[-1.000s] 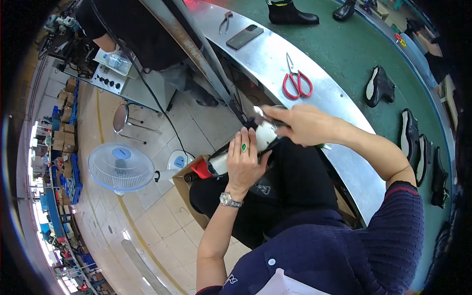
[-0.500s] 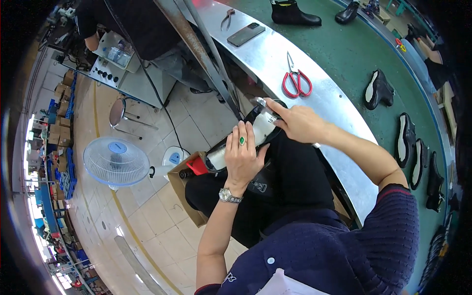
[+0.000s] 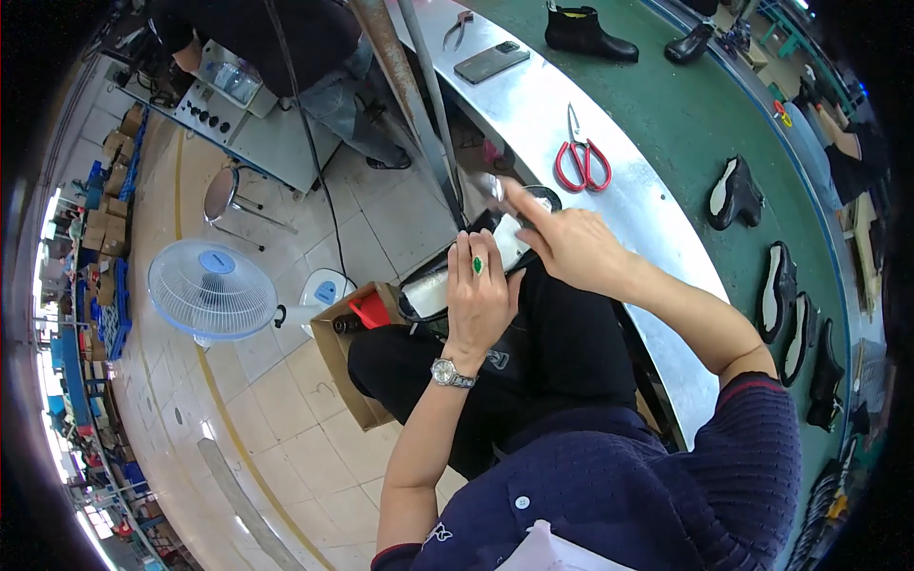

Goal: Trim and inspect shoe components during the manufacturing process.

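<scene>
Across my lap lies a black shoe (image 3: 434, 293) with its white underside turned up. My left hand (image 3: 483, 290) holds it, fingers laid over the white underside and thumb along the near edge. A watch (image 3: 444, 372) is on that wrist and a ring with a green stone (image 3: 478, 265) on a finger. Above the shoe's far end, my right hand (image 3: 576, 246) is closed around a metal-headed hand tool (image 3: 490, 187). Motion blurs the tool's head, and the hand hides most of its handle, so its exact kind is unclear.
Red-handled scissors (image 3: 582, 164), a phone (image 3: 492, 62) and pliers (image 3: 459, 30) lie on the metal bench edge (image 3: 657, 271). Several black shoes (image 3: 735, 193) rest on the green surface. An open cardboard box (image 3: 360, 400) and a fan (image 3: 211, 290) stand left. Another person (image 3: 276, 48) is beyond.
The right hand and the tool have lifted slightly off the shoe's far end. My left hand still holds the shoe. The whole view has shifted a little.
</scene>
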